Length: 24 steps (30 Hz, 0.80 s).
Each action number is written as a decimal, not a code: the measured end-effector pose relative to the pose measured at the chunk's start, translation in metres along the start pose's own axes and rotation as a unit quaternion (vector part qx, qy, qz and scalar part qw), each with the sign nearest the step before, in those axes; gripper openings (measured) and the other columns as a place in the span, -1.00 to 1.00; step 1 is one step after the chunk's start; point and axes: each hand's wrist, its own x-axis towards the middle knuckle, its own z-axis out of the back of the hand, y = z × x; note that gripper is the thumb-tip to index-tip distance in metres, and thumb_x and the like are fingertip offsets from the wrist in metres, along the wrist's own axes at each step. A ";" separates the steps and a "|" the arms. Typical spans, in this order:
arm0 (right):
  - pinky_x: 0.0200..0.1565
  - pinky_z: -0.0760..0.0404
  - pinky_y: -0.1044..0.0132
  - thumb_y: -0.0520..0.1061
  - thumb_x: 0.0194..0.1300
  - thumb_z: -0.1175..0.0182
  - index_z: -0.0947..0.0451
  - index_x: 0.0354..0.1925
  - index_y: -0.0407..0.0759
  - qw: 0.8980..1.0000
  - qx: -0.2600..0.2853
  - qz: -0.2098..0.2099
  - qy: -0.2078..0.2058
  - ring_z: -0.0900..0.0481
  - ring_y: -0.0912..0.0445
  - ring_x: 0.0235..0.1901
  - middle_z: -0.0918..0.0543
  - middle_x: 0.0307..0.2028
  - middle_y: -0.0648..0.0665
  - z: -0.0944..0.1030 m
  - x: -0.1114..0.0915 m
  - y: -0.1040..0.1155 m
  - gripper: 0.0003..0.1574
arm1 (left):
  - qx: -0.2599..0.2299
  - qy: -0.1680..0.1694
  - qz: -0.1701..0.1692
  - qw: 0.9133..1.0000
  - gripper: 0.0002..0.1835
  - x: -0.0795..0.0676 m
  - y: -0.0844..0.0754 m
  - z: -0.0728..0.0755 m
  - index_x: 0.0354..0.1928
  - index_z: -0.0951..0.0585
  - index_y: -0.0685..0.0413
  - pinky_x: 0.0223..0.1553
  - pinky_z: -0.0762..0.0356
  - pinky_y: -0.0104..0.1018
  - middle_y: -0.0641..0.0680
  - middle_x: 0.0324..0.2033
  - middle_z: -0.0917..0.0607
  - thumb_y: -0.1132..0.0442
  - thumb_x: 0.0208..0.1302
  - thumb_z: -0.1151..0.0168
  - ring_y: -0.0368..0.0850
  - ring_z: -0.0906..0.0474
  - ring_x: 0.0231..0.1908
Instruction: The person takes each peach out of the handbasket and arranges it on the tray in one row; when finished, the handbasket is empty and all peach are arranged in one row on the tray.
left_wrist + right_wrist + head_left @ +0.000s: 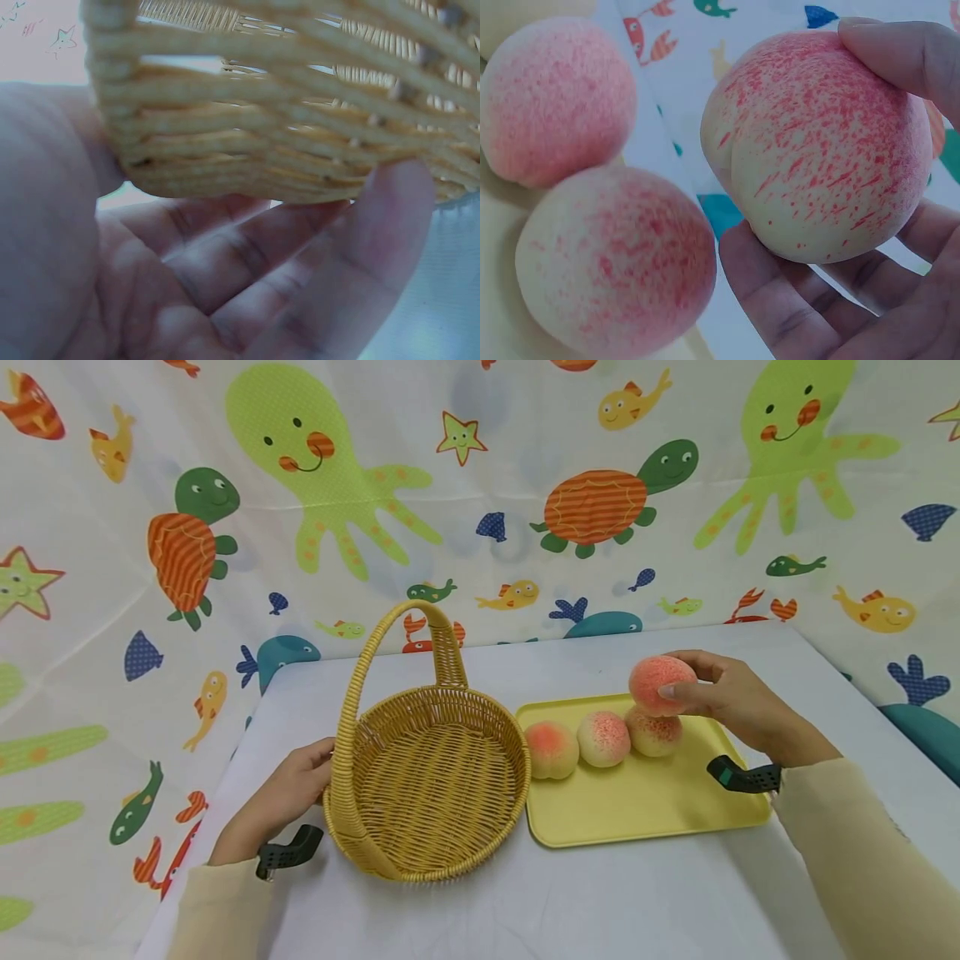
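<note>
My right hand (738, 697) holds a pink-red peach (660, 683) between thumb and fingers, raised over the tray. The right wrist view shows this peach (817, 150) pale below with red speckles. Three more peaches, a left one (551, 749), a middle one (603, 739) and a right one (655, 732), lie in a row on the yellow tray (645, 810); the held peach overlaps the right one in the head view. My left hand (288, 789) grips the left side of a woven basket (435, 785) with a tall handle. In the left wrist view, its fingers (390, 225) touch the basket's lower weave.
The tray stands against the basket's right side on a white-covered table (480, 910). Behind hangs a white curtain (510, 435) printed with sea animals. The basket's arched handle (352, 718) rises near my left hand.
</note>
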 end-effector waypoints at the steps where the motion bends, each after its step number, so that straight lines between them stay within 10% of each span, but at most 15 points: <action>1: 0.03 -0.66 0.35 0.08 0.50 -0.27 -0.29 0.47 -0.13 1.000 0.004 -0.001 -0.003 -0.61 0.16 0.05 -0.58 0.14 0.07 0.002 -0.001 -0.002 -0.26 | 0.000 0.000 0.000 1.000 -0.56 0.000 0.000 0.000 0.32 -0.49 0.26 -0.26 -0.70 -0.17 0.16 -0.23 -0.70 0.10 0.65 0.01 -0.03 -0.65 -0.32; 24: -0.01 -0.62 0.38 0.18 0.51 -0.23 -0.13 0.56 -0.24 0.996 0.016 -0.043 -0.072 -0.52 0.27 -0.02 -0.55 0.00 0.32 0.023 -0.002 -0.046 -0.07 | 0.014 -0.009 0.008 1.000 -0.57 0.002 0.001 0.000 0.33 -0.49 0.24 -0.25 -0.70 -0.17 0.16 -0.24 -0.70 0.11 0.64 0.01 0.01 -0.65 -0.31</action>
